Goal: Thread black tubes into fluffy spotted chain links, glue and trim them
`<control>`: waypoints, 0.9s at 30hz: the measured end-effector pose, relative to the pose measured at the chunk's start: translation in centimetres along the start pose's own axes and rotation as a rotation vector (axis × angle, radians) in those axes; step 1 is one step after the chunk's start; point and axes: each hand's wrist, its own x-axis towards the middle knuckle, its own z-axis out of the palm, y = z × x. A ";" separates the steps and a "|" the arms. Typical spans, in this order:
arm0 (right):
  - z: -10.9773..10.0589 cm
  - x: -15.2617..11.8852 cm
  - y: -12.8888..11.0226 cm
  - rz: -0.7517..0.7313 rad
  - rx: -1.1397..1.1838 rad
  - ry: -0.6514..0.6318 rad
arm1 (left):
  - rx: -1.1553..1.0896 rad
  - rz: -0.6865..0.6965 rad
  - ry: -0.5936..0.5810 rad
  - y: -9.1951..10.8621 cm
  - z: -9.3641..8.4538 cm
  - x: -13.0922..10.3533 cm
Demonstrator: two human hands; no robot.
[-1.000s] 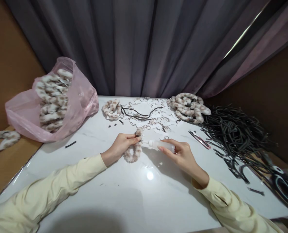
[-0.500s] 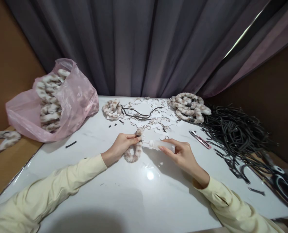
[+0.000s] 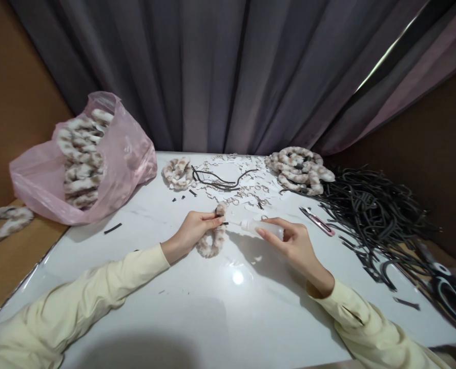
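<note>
My left hand [image 3: 199, 228] is closed on a fluffy white-and-brown fur tube [image 3: 211, 245], which hangs in a loop below the fingers. A short black cord end pokes out by the thumb. In my right hand [image 3: 289, 241] lies a small translucent squeeze bottle [image 3: 256, 227], held level. Its thin nozzle points left at the cord end, with a small gap between them as far as I can tell. Beyond my hands, thin black cords [image 3: 216, 182] and scattered small metal rings and clasps lie on the white table [image 3: 228, 318].
Left stands a pink plastic bag [image 3: 130, 148] full of fur tubes. Another fur ring [image 3: 177, 173] lies at the back, and a fur pile [image 3: 299, 169] at the back right. Rightward are a pink-handled cutter [image 3: 317, 221], a heap of black cords [image 3: 370, 210] and scissors [image 3: 451, 297].
My right hand has drawn the bottle slightly to the right, so its nozzle is farther from the cord end. My left hand and the fur tube have stayed in place.
</note>
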 end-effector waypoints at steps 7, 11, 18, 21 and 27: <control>0.2 -0.1 -0.1 0.016 0.034 -0.034 | -0.013 0.008 -0.002 0.0 0.1 -0.1; 0.2 0.0 0.0 0.018 0.015 -0.044 | -0.017 -0.001 0.002 0.1 0.2 -0.1; -0.1 0.2 0.1 0.118 0.081 -0.060 | 0.002 0.002 -0.002 -0.1 0.0 0.1; -0.1 0.0 0.0 0.147 0.133 -0.084 | 0.001 0.003 -0.004 -0.1 0.0 0.1; 0.2 0.0 -0.1 0.120 0.074 -0.110 | -0.005 0.002 -0.005 0.1 0.1 -0.1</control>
